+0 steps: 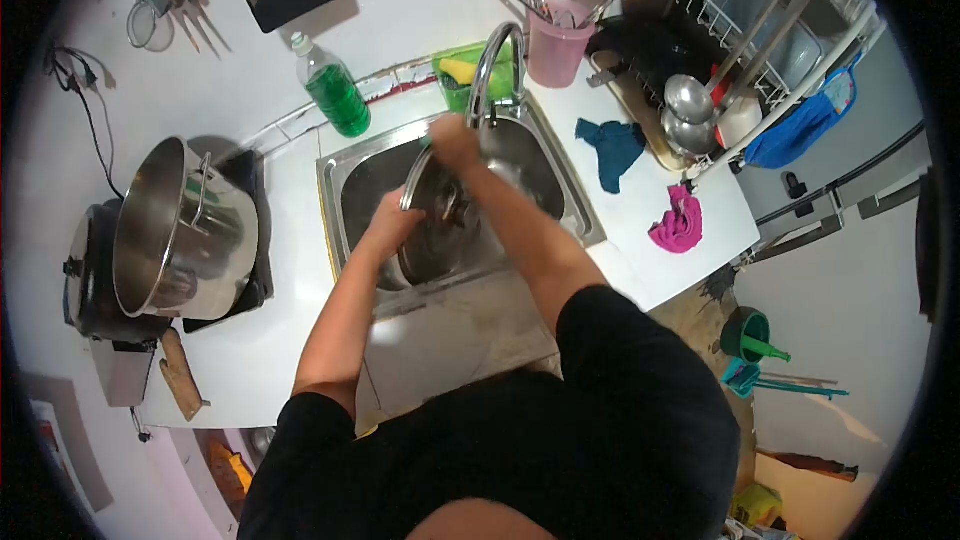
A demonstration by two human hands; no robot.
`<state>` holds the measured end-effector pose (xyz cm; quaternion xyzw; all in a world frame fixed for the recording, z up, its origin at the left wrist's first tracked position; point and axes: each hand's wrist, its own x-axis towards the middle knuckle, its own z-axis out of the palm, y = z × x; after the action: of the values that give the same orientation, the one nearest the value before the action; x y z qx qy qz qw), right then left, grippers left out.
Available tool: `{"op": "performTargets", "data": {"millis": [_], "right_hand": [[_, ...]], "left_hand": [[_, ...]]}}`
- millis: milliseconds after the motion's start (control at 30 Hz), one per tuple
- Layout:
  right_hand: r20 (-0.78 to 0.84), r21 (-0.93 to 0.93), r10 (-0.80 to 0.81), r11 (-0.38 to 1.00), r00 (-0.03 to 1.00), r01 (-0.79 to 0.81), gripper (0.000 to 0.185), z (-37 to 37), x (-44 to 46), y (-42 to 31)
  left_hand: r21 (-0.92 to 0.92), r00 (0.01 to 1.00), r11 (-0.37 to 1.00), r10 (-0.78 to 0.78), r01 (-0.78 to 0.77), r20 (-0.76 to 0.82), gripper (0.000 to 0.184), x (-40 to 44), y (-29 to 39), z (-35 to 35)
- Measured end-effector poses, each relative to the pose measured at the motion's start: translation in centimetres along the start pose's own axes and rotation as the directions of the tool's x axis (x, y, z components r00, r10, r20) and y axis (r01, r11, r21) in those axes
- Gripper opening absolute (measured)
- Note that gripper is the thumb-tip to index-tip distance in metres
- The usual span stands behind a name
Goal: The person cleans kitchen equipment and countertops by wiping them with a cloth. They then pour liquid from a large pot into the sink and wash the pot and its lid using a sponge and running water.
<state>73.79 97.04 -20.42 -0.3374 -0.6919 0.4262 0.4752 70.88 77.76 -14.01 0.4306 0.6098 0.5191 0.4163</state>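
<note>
In the head view, a round see-through pot lid with a shiny metal rim and a dark knob stands tilted inside the steel sink. My left hand is closed on the lid's near-left edge. At the upper rim, just below the tap, my right hand is closed and slightly blurred. A small greenish patch shows beside its fingers; what it holds is hidden.
Behind the sink are a dish soap bottle, a green sponge tray and a pink utensil cup. A large steel pot stands left. Cloths and a dish rack are on the right.
</note>
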Motion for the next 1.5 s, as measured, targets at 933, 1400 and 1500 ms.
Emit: {"op": "performTargets", "data": {"millis": [933,1400,1500], "right_hand": [[0.203,0.474,0.007,0.874,0.979,-0.105,0.029,-0.9,-8.1,-17.7],[0.110,0.186,-0.466,0.877,0.878,0.443,0.048,1.8,-6.8,-15.2],[0.148,0.053,-0.553,0.832,0.820,0.552,0.049,2.5,-9.9,-15.9]], "left_hand": [[-0.487,0.897,0.795,0.154,-0.362,-0.415,0.034,-3.6,-0.9,-2.7],[-0.682,0.925,0.635,0.152,-0.362,-0.350,0.044,-6.3,0.0,-0.9],[-0.706,0.920,0.619,0.073,-0.345,-0.385,0.045,-6.9,1.7,-0.9]]}}
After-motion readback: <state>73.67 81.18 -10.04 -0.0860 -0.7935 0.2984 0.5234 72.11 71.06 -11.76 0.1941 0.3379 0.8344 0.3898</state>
